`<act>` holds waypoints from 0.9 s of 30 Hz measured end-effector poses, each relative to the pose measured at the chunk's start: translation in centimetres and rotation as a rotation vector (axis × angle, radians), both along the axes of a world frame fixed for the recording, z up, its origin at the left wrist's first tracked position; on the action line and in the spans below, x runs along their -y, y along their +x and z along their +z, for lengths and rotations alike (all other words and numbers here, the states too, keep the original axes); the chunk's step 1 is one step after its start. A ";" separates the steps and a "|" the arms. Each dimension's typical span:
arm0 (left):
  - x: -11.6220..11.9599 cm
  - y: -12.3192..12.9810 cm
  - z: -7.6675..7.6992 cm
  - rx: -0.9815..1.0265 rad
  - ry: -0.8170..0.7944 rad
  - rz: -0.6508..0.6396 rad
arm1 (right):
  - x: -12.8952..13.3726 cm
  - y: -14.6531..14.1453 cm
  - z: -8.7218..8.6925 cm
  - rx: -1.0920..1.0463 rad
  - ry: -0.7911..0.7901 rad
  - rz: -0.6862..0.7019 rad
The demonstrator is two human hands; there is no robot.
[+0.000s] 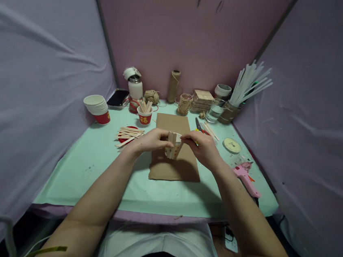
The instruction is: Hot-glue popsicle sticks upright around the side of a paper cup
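Note:
Over the cardboard sheet (174, 171), a paper cup (178, 139) is held with several wooden craft sticks (171, 145) upright along its near left side. My left hand (154, 140) grips the cup from the left, its thumb across the sticks. At the cup's right edge, the closed fingers of my right hand (203, 145) pinch a craft stick (180, 146) that slants along the wall. The far side of the cup is hidden. Loose craft sticks lie on a red lid (126, 141) beside my left hand.
A pink glue gun (250, 181) lies at right, near a round lid (231, 145). Scissors (198, 125) lie behind my right hand. Stacked paper cups (98, 108) stand left. Along the back are a bottle (135, 87), twine (173, 87), a water glass (215, 112) and white glue sticks (249, 83).

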State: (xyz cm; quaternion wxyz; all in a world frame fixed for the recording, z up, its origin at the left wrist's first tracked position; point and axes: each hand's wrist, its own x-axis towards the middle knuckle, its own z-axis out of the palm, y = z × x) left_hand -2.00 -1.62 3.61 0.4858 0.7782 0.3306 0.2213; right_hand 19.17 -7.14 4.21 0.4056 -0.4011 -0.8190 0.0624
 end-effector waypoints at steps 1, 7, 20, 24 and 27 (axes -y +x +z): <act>0.0 0.0 0.0 -0.004 0.014 0.007 | 0.0 0.0 -0.3 0.001 0.022 0.007; 0.2 -0.4 -0.2 -0.091 0.154 -0.001 | 0.6 -0.2 -1.7 0.041 0.122 0.007; 0.6 -0.6 -0.4 -0.122 0.277 -0.083 | 1.4 -0.8 -2.6 0.103 0.214 0.024; 0.4 -0.6 -0.7 -0.118 0.279 -0.080 | 1.6 -0.8 -2.8 0.104 0.247 0.032; 0.4 -0.7 -0.8 -0.117 0.288 -0.076 | 1.7 -0.9 -2.9 0.094 0.260 0.033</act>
